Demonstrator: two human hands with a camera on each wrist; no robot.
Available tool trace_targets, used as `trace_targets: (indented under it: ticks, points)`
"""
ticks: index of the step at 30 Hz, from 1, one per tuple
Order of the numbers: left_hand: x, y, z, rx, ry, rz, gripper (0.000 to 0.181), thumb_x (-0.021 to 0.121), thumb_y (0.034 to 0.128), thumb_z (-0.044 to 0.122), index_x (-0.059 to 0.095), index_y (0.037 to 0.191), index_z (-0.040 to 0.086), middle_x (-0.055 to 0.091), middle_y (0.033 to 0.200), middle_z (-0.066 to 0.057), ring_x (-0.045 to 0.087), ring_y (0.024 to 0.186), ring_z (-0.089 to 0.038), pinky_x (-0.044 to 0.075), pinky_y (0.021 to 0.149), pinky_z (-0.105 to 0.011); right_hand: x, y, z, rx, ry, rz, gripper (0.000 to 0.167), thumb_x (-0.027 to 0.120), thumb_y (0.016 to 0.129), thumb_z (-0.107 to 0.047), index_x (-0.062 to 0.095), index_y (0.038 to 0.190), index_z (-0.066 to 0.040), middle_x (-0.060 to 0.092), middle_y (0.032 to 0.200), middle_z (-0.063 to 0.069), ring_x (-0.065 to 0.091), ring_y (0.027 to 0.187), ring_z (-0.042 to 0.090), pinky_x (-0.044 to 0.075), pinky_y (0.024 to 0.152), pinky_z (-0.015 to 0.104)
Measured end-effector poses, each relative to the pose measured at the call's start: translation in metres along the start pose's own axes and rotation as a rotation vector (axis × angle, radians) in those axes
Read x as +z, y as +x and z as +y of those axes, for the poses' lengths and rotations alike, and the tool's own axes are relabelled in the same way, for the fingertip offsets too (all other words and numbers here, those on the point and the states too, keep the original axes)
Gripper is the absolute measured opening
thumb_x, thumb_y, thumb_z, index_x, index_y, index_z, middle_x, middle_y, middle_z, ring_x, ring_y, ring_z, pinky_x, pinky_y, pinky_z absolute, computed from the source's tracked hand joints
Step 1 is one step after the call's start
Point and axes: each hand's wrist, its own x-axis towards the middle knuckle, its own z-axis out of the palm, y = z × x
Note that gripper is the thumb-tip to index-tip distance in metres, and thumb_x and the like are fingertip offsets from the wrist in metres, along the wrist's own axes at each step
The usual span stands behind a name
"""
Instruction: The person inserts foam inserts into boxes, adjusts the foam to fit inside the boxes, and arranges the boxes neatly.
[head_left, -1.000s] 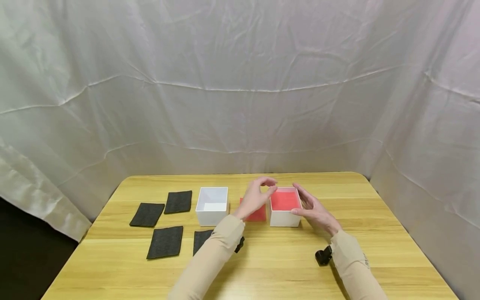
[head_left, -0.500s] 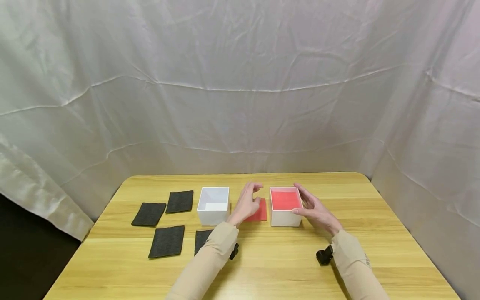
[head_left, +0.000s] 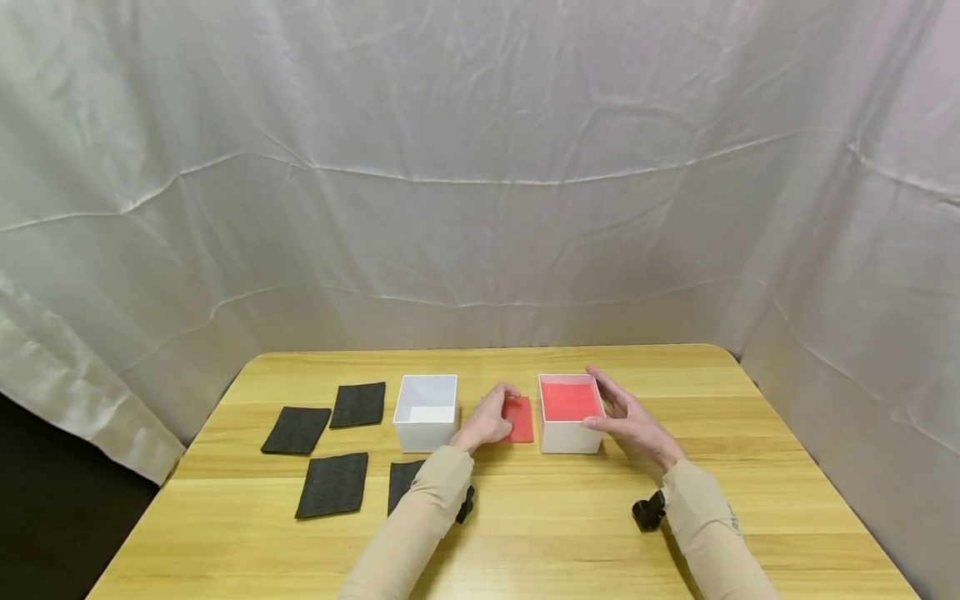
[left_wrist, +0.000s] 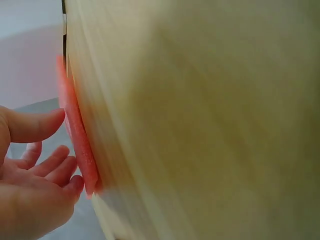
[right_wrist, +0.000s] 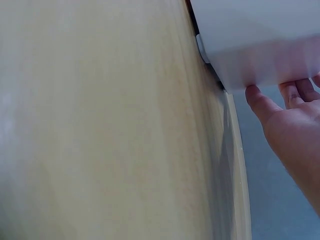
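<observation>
In the head view my left hand [head_left: 487, 420] is low over the left part of a red square [head_left: 522, 420] that lies on the table. The left wrist view shows the thumb and fingertips of that hand [left_wrist: 36, 192] at the near side of the red square [left_wrist: 80, 142], fingers loosely bent. My right hand [head_left: 632, 423] holds the right side of a white box [head_left: 570, 437], thumb at the front corner and fingers toward the back one. Another red square [head_left: 570, 402] lies inside this box. In the right wrist view fingertips of this hand [right_wrist: 295, 122] touch the box wall [right_wrist: 255, 32].
A second white box [head_left: 424, 437] with nothing visible inside stands left of my left hand. Several dark grey squares [head_left: 332, 485] lie on the left of the wooden table [head_left: 555, 533]; one is partly hidden by my left forearm. Pale curtains [head_left: 480, 242] hang behind and at the sides.
My left hand has moved left and down from beside the right-hand box to the red square on the table. The right hand has stayed at its box.
</observation>
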Motion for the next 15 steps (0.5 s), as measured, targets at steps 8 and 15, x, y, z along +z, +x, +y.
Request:
trace_targets:
  ticks: [8, 15]
  points:
    - [0.0002, 0.0003, -0.0019, 0.005, 0.014, -0.021, 0.048, 0.057, 0.081, -0.017, 0.051, 0.126, -0.002, 0.06, 0.13, -0.019, 0.054, 0.111, -0.031, 0.045, 0.103, -0.042, 0.0014, -0.0009, 0.0005, 0.011, 0.045, -0.004, 0.097, 0.067, 0.093, -0.004, 0.003, 0.164, -0.017, -0.01, 0.171, 0.012, -0.008, 0.157, 0.035, 0.036, 0.105, 0.007]
    - [-0.0011, 0.0003, -0.0031, -0.005, 0.008, -0.007, 0.047, 0.061, 0.0805, -0.016, 0.052, 0.124, -0.002, 0.06, 0.127, -0.021, 0.055, 0.107, -0.031, 0.048, 0.098, -0.042, 0.0007, -0.0008, -0.0002, 0.002, 0.019, 0.001, 0.097, 0.068, 0.092, -0.003, 0.003, 0.163, -0.015, -0.009, 0.171, 0.013, -0.008, 0.157, 0.036, 0.034, 0.105, 0.005]
